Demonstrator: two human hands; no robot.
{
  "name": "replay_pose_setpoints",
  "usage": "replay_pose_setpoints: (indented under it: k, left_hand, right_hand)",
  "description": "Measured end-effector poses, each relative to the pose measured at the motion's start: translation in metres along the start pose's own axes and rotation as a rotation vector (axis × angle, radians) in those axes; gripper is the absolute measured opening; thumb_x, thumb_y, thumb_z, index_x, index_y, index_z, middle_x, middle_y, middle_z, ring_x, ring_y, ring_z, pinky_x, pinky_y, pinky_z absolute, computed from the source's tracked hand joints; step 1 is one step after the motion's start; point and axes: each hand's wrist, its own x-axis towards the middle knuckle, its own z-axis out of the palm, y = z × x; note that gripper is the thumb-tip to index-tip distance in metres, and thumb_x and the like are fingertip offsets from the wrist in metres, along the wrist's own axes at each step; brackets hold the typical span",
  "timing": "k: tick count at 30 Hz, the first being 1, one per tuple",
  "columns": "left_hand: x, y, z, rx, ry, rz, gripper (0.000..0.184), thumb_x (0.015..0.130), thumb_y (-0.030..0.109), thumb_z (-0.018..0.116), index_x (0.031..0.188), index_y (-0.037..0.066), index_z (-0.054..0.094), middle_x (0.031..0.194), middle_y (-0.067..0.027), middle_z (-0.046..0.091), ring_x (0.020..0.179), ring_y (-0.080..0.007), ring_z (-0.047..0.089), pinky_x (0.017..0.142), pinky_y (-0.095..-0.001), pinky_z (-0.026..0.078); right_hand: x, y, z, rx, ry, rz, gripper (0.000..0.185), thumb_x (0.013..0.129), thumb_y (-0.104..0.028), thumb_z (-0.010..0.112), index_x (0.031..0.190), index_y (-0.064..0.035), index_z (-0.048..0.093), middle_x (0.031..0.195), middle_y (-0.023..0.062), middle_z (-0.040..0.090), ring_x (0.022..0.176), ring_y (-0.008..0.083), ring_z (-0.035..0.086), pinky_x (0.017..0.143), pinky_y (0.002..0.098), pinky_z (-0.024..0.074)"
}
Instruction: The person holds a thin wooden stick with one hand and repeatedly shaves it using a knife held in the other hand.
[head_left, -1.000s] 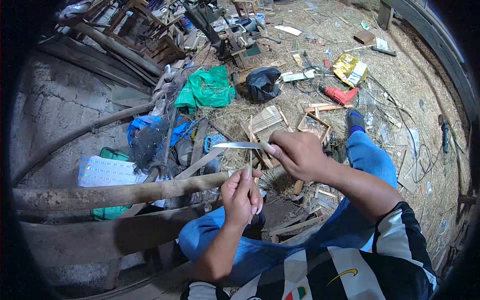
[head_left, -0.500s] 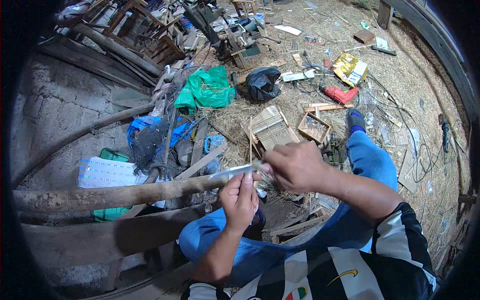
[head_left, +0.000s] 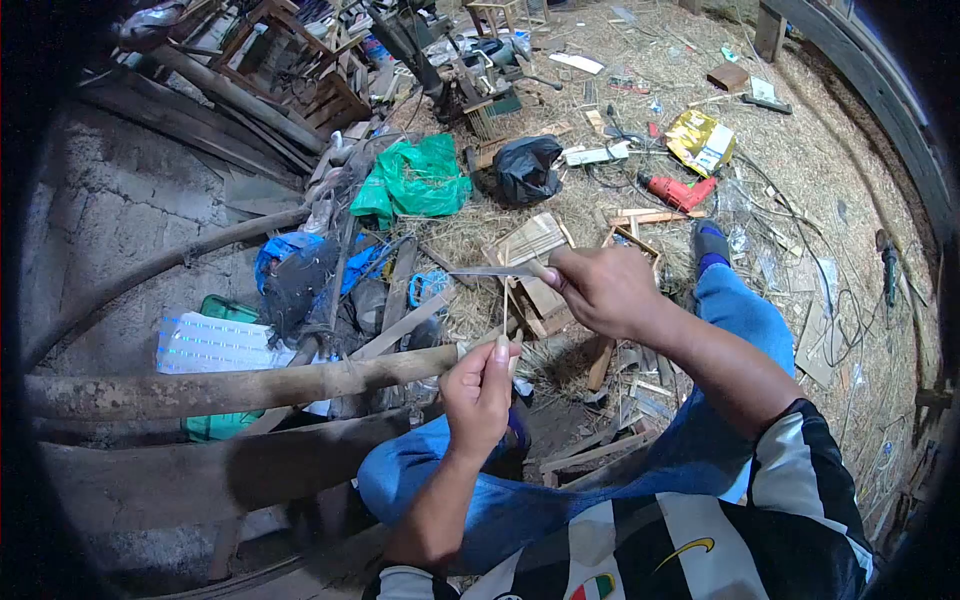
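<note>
Seemingly paring, my right hand grips a knife, blade toward nine o'clock; my left hand pinches a thin stick, needing steadiness.

The left hand is raised in front of the tip of the wooden pole, its fingers curled in and its thumb upright, pressed against the index finger. The wrist looks nearly straight, and the left forearm slants up from below the pole. The right hand sits higher, out past the pole's tip and apart from the left, back upward, fingers folded under in a closed grip, with the thumb pointing across. The right forearm angles in from beyond that tip, elbow bent.
</note>
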Motion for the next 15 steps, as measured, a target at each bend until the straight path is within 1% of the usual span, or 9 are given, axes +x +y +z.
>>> replay_pose_setpoints:
  k: [1, 2, 3, 5, 8, 10, 12, 14, 15]
  left_hand:
    - [0.0, 0.001, 0.0, 0.012, -0.016, -0.013, 0.024, 0.102, 0.016, 0.055, 0.101, -0.003, 0.069, 0.064, 0.0081, 0.051, 0.052, 0.0014, 0.039, 0.046, -0.0187, 0.027]
    - [0.0, 0.002, 0.001, 0.01, -0.018, -0.01, 0.024, 0.102, 0.016, 0.055, 0.101, -0.003, 0.069, 0.064, 0.0081, 0.051, 0.052, 0.0014, 0.039, 0.046, -0.0187, 0.027]
    - [0.0, 0.002, 0.002, 0.026, -0.012, -0.006, 0.023, 0.102, 0.015, 0.056, 0.102, -0.003, 0.069, 0.065, 0.0082, 0.052, 0.052, 0.0016, 0.039, 0.046, -0.0186, 0.027]
    - [0.001, 0.001, 0.002, 0.046, -0.006, -0.007, 0.022, 0.102, 0.014, 0.056, 0.103, -0.003, 0.069, 0.066, 0.0083, 0.052, 0.053, 0.0018, 0.039, 0.047, -0.0185, 0.026]
    - [-0.001, -0.002, 0.002, 0.098, -0.001, 0.035, 0.022, 0.102, 0.013, 0.056, 0.104, -0.004, 0.07, 0.069, 0.0076, 0.054, 0.056, 0.0013, 0.041, 0.049, -0.0186, 0.029]
    - [0.0, 0.0, 0.005, 0.092, 0.0, 0.04, 0.023, 0.102, 0.016, 0.056, 0.101, -0.003, 0.069, 0.056, 0.0092, 0.045, 0.046, 0.0009, 0.036, 0.042, -0.0201, 0.024]
    - [0.002, -0.003, 0.004, 0.135, 0.011, 0.087, 0.022, 0.102, 0.015, 0.056, 0.1, -0.003, 0.07, 0.057, 0.0091, 0.045, 0.046, 0.0009, 0.036, 0.042, -0.02, 0.024]
    - [0.002, -0.006, 0.002, 0.184, 0.017, 0.118, 0.022, 0.102, 0.015, 0.057, 0.1, -0.003, 0.07, 0.057, 0.0091, 0.045, 0.046, 0.001, 0.036, 0.042, -0.0199, 0.024]
    - [0.0, -0.006, 0.0, 0.183, 0.009, 0.067, 0.022, 0.101, 0.013, 0.057, 0.102, -0.004, 0.07, 0.065, 0.0064, 0.053, 0.055, 0.0004, 0.042, 0.049, -0.0198, 0.031]
  right_hand:
    - [-0.002, -0.002, 0.002, 0.022, 0.015, -0.035, 0.028, 0.097, -0.039, 0.052, 0.089, -0.012, 0.056, 0.072, 0.0104, 0.065, 0.063, 0.0362, 0.065, 0.053, 0.0505, 0.0487]
    - [-0.005, -0.006, 0.004, 0.044, 0.029, -0.07, 0.028, 0.098, -0.038, 0.051, 0.089, -0.0119, 0.056, 0.072, 0.0106, 0.066, 0.063, 0.0365, 0.065, 0.053, 0.0507, 0.049]
    - [-0.01, -0.014, 0.005, 0.06, -0.071, -0.087, 0.029, 0.098, -0.038, 0.051, 0.088, -0.0118, 0.057, 0.072, 0.0114, 0.065, 0.064, 0.0365, 0.066, 0.054, 0.0515, 0.0491]
    - [-0.013, -0.021, 0.003, 0.08, -0.066, -0.118, 0.029, 0.098, -0.039, 0.051, 0.088, -0.012, 0.057, 0.072, 0.0119, 0.065, 0.063, 0.0365, 0.065, 0.053, 0.052, 0.0488]
    - [0.005, 0.003, 0.003, 0.008, -0.076, 0.093, 0.029, 0.097, -0.039, 0.051, 0.088, -0.0125, 0.059, 0.072, 0.0134, 0.066, 0.064, 0.038, 0.065, 0.055, 0.0523, 0.049]
    - [0.002, 0.0, 0.005, 0.03, -0.065, 0.049, 0.029, 0.097, -0.04, 0.052, 0.089, -0.0127, 0.06, 0.072, 0.014, 0.066, 0.065, 0.0384, 0.065, 0.056, 0.0523, 0.0492]
    - [-0.006, -0.012, 0.008, 0.129, -0.099, -0.013, 0.03, 0.097, -0.041, 0.051, 0.091, -0.0132, 0.062, 0.072, 0.0159, 0.066, 0.067, 0.0394, 0.065, 0.057, 0.0524, 0.0496]
    - [-0.002, -0.006, 0.008, 0.092, -0.085, 0.035, 0.03, 0.098, -0.039, 0.05, 0.09, -0.0128, 0.061, 0.071, 0.0158, 0.065, 0.067, 0.0398, 0.064, 0.057, 0.0528, 0.048]
    - [0.0, -0.002, 0.008, 0.054, -0.07, 0.085, 0.029, 0.099, -0.038, 0.05, 0.089, -0.0124, 0.06, 0.07, 0.0157, 0.063, 0.066, 0.0402, 0.063, 0.057, 0.0531, 0.0464]
